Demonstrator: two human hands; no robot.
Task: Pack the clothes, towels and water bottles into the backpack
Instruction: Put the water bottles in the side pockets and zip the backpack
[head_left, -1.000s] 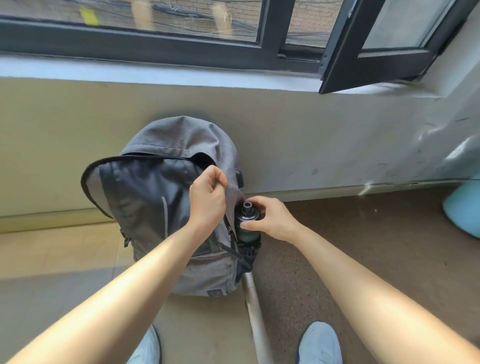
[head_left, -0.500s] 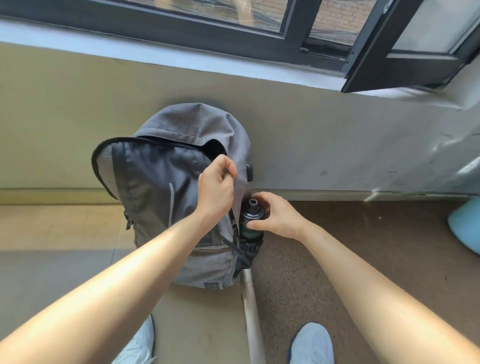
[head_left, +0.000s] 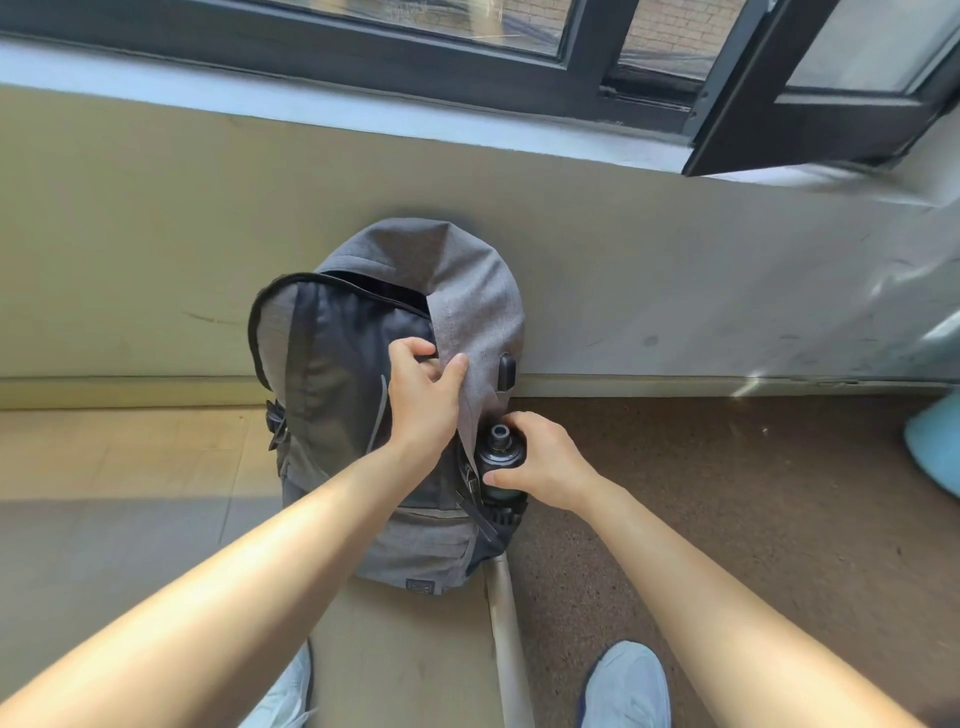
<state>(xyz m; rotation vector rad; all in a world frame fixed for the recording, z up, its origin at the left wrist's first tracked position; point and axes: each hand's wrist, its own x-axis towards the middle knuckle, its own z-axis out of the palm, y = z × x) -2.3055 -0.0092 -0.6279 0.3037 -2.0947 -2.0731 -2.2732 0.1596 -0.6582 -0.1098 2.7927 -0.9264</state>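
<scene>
— Well, where's the backpack (head_left: 337, 374) sitting?
— Dead centre of my view, upright on the floor, backed against the wall (head_left: 156, 234) at twelve o'clock, unzipped along the top.
— And your hands?
— My left hand (head_left: 423, 400) pinches the edge of the grey flap (head_left: 467, 291), thumb over, fingers curled under. My right hand (head_left: 548, 467) is wrapped round the water bottle (head_left: 500, 454), thumb on its near side.
— Where's that bottle?
— At the pack's four o'clock, upright in the side pocket (head_left: 506, 519), black spout showing. I see a pale blue object (head_left: 935, 447) at three o'clock and one shoe (head_left: 628, 686) at five.
</scene>
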